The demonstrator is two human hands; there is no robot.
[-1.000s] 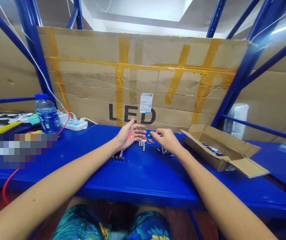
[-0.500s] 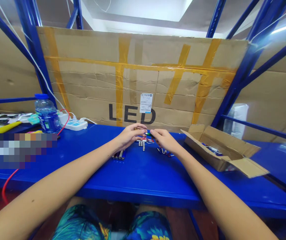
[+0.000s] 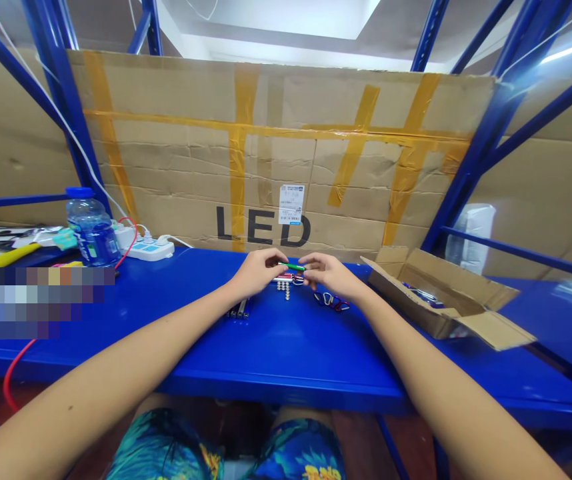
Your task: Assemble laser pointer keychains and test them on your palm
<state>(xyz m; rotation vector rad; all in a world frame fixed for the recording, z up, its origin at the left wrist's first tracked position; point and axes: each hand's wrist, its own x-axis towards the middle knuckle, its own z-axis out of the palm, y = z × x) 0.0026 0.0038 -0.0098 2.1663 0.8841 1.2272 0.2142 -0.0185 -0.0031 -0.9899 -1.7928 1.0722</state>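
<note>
Near the back of the blue table, a slim green tube (image 3: 293,267) lies level between my hands. My left hand (image 3: 260,272) pinches its left end between thumb and fingers. At the other end, the fingertips of my right hand (image 3: 330,275) close on the tube. Just below it lie red and silver pieces with metal clips (image 3: 290,279). Small round silver cells (image 3: 283,287) sit in short rows in front of those. Several slim tubes (image 3: 239,309) lie side by side under my left wrist, partly covered. Coloured carabiners (image 3: 330,302) rest by my right wrist.
An open cardboard box (image 3: 431,297) with blue and metal items stands at right. On the left are a blue-capped bottle (image 3: 91,230), a white power strip (image 3: 150,249) and a red cable (image 3: 15,367). A large taped carton (image 3: 186,173) walls off the back.
The green tube now shows more plainly, held level. My right hand's fingers have opened out and shifted along it, and my left hand has turned slightly. The view moved a little.
</note>
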